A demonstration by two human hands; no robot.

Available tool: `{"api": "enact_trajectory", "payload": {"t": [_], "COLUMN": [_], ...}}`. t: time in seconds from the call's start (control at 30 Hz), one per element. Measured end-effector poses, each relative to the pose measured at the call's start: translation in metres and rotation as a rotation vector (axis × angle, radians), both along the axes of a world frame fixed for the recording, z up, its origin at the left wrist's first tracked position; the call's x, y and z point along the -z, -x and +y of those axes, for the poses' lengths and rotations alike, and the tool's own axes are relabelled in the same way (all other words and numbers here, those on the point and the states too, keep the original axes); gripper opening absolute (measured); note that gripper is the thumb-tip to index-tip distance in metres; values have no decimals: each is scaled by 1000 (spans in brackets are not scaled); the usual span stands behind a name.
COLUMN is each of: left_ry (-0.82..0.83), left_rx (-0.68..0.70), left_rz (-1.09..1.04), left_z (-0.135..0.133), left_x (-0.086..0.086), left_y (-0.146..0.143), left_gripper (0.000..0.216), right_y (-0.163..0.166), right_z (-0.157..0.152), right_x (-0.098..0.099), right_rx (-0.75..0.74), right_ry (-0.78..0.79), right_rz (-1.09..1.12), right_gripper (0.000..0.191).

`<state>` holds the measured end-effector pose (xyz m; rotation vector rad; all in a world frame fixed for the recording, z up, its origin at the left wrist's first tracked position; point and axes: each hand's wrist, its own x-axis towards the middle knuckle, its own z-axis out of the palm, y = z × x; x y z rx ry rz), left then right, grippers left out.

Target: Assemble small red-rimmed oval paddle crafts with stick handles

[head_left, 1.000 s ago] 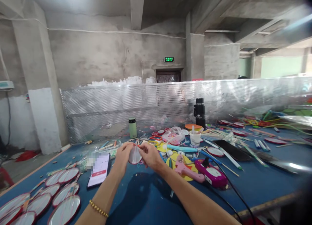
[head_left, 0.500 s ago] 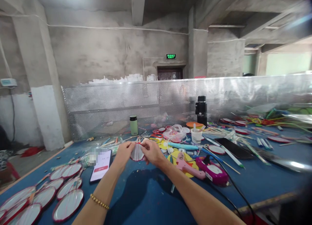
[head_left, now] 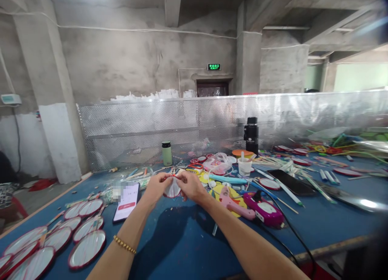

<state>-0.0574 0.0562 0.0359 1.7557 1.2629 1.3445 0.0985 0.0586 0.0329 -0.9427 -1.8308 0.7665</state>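
Note:
Between both hands is a small round white disc with a red rim [head_left: 172, 190], raised just over the blue table [head_left: 182, 247]. My left hand [head_left: 157, 186] pinches its left upper edge with thumb and fingers. At the opposite edge, the fingers of my right hand [head_left: 192, 186] are closed on the same disc. A thin red strip shows along the top of the disc, between the fingertips. The fingers hide part of the rim. Left of my left hand lies a phone [head_left: 129, 199] with a lit screen.
Several larger red-rimmed discs [head_left: 87, 249] lie overlapping at the left. To the right are a pink glue gun [head_left: 235, 206], a purple device [head_left: 265, 209] with a black cable, a white cup [head_left: 245, 166] and a dark phone [head_left: 291, 182]. A green bottle [head_left: 166, 154] and black flask [head_left: 251, 136] stand behind.
My fingertips have drawn closer together at the top of the disc, and the disc appears slightly turned. The whole view has shifted a little; the things on the table stay in place.

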Motion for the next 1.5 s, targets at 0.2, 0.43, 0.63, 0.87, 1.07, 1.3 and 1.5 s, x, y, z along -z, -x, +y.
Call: {"api": "enact_trajectory", "payload": {"t": [0.2, 0.43, 0.63, 0.87, 1.07, 1.3, 1.5], "left_ry": [-16, -155, -178, -174, -167, -134, -61], "left_rx": [-10, -188, -209, -233, -317, -343, -264], "left_rz": [-22, 12, 58, 36, -32, -79, -72], "left_z": [0, 6, 11, 10, 11, 13, 14], "left_x": [-3, -3, 2, 0, 0, 0, 3], "left_y": [7, 18, 16, 16, 18, 21, 18], "left_gripper": [35, 27, 27, 26, 25, 26, 24], "right_y": [-9, -32, -22, -17, 1, 10, -8], "right_z": [9, 26, 18, 14, 12, 23, 39], "right_x": [-3, -2, 8, 8, 9, 27, 16], "right_rx": [14, 239, 131, 153, 73, 10, 114], "right_ry": [-108, -363, -380, -470, -560, -557, -417], "right_rz": [-135, -683, -980, -1111, -1148, -1009, -649], "right_gripper": [25, 16, 21, 26, 21, 17, 4]}}
